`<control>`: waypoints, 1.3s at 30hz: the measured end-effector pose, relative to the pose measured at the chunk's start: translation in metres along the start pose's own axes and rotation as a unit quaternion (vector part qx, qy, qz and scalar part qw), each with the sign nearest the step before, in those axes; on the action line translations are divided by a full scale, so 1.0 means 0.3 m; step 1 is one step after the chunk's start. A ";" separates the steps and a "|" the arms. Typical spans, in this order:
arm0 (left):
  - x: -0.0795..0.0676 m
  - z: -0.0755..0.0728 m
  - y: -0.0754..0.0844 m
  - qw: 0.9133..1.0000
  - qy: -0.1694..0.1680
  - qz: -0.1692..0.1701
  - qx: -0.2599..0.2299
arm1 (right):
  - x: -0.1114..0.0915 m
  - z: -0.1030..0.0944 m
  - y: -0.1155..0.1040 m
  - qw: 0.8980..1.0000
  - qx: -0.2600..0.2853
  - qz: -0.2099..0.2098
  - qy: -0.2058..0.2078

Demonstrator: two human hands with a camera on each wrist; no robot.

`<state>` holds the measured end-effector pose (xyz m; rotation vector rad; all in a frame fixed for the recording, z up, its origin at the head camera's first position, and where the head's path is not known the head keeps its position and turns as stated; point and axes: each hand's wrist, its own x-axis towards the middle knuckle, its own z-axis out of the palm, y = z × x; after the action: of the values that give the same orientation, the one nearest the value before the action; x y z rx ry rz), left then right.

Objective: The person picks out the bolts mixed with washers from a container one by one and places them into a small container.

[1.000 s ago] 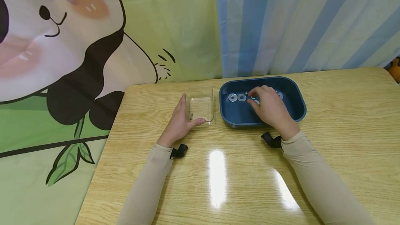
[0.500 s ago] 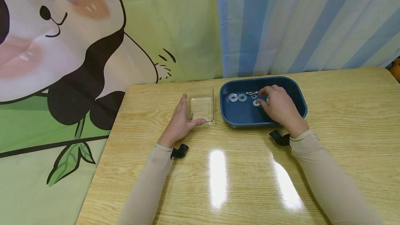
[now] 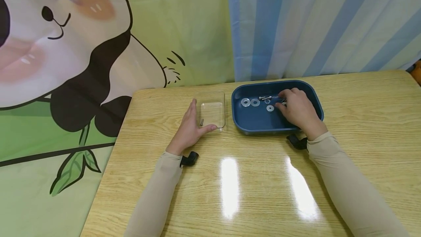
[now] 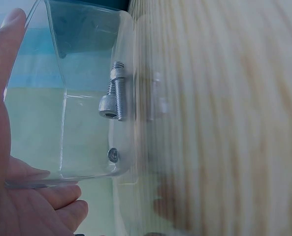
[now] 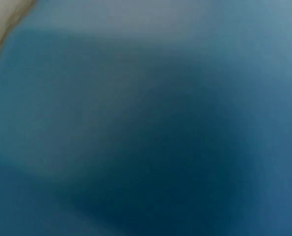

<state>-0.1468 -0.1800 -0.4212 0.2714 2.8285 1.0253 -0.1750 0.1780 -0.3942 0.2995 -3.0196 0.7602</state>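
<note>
Inside blue tray (image 3: pixel 251 119), screws (image 3: pixel 265 98) lay just left of right hand (image 3: pixel 297 109), nearer hand, long axis along tray's length. Its pinch: could not tell. Left of tray, left hand (image 3: pixel 187 131), fingers straight, touched clear box (image 3: pixel 212 113).

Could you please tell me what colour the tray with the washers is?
The tray is dark blue; it shows best in the head view.

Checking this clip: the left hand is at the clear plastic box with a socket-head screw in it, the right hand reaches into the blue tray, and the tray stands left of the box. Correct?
One side is wrong: the head view shows the blue tray to the right of the clear plastic box. The rest holds.
</note>
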 end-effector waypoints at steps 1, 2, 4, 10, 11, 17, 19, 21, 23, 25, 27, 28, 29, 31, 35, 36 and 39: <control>0.000 0.000 0.000 1.000 0.000 0.000 0.000 | 0.001 0.001 0.002 1.000 -0.001 0.004 -0.002; 0.000 0.000 -0.001 1.000 0.000 0.000 0.000 | 0.001 0.001 0.003 1.000 -0.002 0.008 -0.003; -0.001 0.000 -0.001 1.000 0.000 -0.001 0.000 | 0.003 0.002 0.005 1.000 -0.005 0.014 -0.006; 0.000 -0.001 -0.004 1.000 0.000 0.001 0.003 | 0.014 0.006 0.009 0.999 -0.008 0.033 -0.023; 0.000 -0.001 -0.004 1.000 -0.001 0.001 0.003 | 0.015 0.006 0.011 0.999 -0.009 0.036 -0.026; 0.000 -0.001 -0.003 1.000 -0.002 0.003 -0.001 | 0.021 0.004 0.020 0.997 -0.010 0.056 -0.044; -0.001 -0.002 -0.002 1.000 -0.002 0.003 -0.001 | 0.023 0.005 0.020 0.997 -0.012 0.063 -0.050; -0.001 -0.002 -0.001 1.000 -0.002 0.002 -0.002 | 0.025 0.005 0.020 0.996 -0.018 0.066 -0.058; -0.002 -0.003 0.000 1.000 -0.002 0.002 -0.003 | 0.028 0.005 0.021 0.995 -0.025 0.068 -0.067; -0.002 -0.003 0.001 1.000 -0.002 0.002 -0.004 | 0.030 0.005 0.021 0.994 -0.031 0.072 -0.077; -0.001 -0.003 0.001 1.000 -0.002 0.002 -0.005 | 0.032 0.004 0.021 0.993 -0.037 0.074 -0.086; -0.001 -0.004 0.001 1.000 -0.002 0.002 -0.005 | 0.034 0.003 0.020 0.992 -0.040 0.076 -0.090; -0.001 -0.004 0.001 1.000 -0.002 0.002 -0.005 | 0.035 0.001 0.019 0.992 -0.043 0.077 -0.093; 0.000 -0.003 -0.001 1.000 -0.002 0.002 -0.005 | 0.038 0.000 0.018 0.991 -0.048 0.081 -0.096; 0.002 -0.003 -0.003 1.000 -0.002 0.005 -0.003 | 0.039 0.000 0.018 0.991 -0.054 0.085 -0.093; 0.003 -0.002 -0.003 1.000 -0.002 0.005 -0.003 | 0.039 0.000 0.019 0.991 -0.054 0.086 -0.091; 0.003 -0.002 -0.003 1.000 -0.002 0.005 -0.001 | 0.037 0.002 0.021 0.991 -0.055 0.086 -0.085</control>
<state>-0.1481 -0.1809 -0.4213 0.2879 2.8254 1.0297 -0.1872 0.1812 -0.3971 0.1089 -3.2675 0.6008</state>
